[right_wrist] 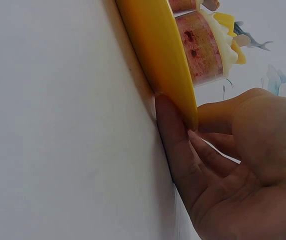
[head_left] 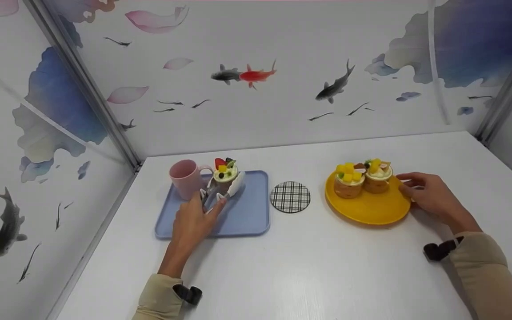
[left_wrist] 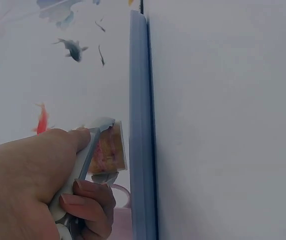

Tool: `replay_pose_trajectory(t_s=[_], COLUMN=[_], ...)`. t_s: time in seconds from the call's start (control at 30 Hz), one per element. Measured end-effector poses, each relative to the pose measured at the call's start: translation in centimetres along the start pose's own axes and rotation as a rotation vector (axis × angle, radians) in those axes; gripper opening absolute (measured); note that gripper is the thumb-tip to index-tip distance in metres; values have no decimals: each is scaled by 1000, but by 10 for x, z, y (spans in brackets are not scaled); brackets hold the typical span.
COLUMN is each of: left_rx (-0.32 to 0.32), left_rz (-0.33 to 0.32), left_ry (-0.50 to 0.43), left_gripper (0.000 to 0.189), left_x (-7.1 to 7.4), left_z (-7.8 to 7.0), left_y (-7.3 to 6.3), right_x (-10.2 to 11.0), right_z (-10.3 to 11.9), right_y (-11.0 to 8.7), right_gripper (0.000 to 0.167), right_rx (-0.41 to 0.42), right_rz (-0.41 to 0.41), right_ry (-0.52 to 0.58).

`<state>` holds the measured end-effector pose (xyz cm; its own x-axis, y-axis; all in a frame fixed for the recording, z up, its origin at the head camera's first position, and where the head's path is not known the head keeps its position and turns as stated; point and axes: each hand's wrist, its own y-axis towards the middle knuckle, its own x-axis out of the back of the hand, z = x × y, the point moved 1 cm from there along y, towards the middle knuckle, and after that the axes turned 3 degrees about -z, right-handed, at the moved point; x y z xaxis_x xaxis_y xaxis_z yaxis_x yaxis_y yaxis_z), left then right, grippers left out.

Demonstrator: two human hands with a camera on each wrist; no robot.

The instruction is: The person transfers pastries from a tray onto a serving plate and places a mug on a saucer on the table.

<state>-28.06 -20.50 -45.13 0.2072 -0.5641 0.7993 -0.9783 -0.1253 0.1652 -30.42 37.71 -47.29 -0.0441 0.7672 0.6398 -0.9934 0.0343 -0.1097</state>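
In the head view my left hand (head_left: pixel 196 220) grips a pair of tongs (head_left: pixel 237 184) with white tips. The tips stand on either side of a dessert cup (head_left: pixel 226 174) topped with cream, strawberry and mango, at the back of the blue tray (head_left: pixel 256 213). The left wrist view has the cup's layered side (left_wrist: pixel 114 150) between the tips. Over on the right, my right hand (head_left: pixel 431 198) pinches the rim of a yellow plate (head_left: pixel 371 213), thumb above and fingers beneath. Two mango-topped dessert cups, one at the front (head_left: pixel 349 184) and one behind (head_left: pixel 378 177), stand on that plate.
A pink mug (head_left: pixel 186 178) stands at the tray's back left corner, close beside the tongs. Between tray and plate lies a round checked coaster (head_left: pixel 290 197). White panels with painted fish (head_left: pixel 256 75) wall in the white table (head_left: pixel 305 266) at the back and sides.
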Motion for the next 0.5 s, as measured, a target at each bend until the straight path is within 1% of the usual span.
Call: replay_pose_trajectory(t_s=[0.27,0.5], left_rx=[13,3], left_rz=[9,13], left_ry=[5,-2], left_gripper=[61,63], left_x=[-1,-2], left_z=[-5,-10], left_y=[-2,-4], right_x=[-1,0], right_z=[0,1], right_y=[0,0], right_gripper=[56,56], right_rx=[-11,-20], right_rz=[-2,0], right_ry=[-1,-2])
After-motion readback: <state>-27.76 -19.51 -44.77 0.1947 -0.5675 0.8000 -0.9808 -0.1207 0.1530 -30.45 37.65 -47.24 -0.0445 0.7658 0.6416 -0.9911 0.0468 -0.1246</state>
